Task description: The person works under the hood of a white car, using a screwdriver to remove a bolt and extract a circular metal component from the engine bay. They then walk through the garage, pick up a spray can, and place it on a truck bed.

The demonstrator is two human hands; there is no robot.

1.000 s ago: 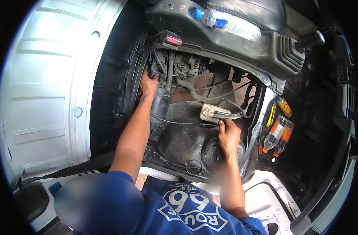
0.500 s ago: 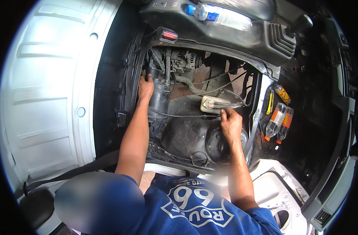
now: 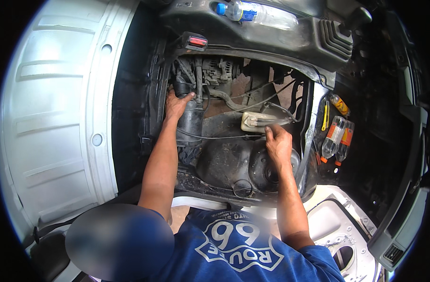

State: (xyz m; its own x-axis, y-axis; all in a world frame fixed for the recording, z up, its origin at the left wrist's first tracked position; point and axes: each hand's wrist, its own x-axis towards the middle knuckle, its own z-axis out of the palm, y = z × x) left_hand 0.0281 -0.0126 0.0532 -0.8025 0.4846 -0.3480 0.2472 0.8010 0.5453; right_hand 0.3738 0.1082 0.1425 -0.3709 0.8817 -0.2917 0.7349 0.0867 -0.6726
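My left hand [image 3: 176,106] is at the left side of the open engine bay, wrapped against a black cylindrical air filter housing [image 3: 189,123]. Its thumb lies stretched across the top of the housing, while the other fingers are partly hidden along the side. Right of centre, my right hand [image 3: 279,142] is closed, thumb and forefinger pinched together. What it pinches is hidden. Just beyond those fingertips sits a yellowed plastic reservoir [image 3: 249,122]. A thin black cable [image 3: 215,137] runs from the housing toward my right hand.
A round black wheel-arch cover [image 3: 224,160] bulges up near me. Along the far side are a console with a gear lever [image 3: 357,19] and a clear water bottle [image 3: 271,16]. On the right floor lie several bottles, including one with an orange cap [image 3: 333,136], and a yellow cutter [image 3: 325,116].
My left thumb has swung right across the housing. My right hand stays by the reservoir, with its fingertips slightly higher in the view. The whole view has shifted a little.
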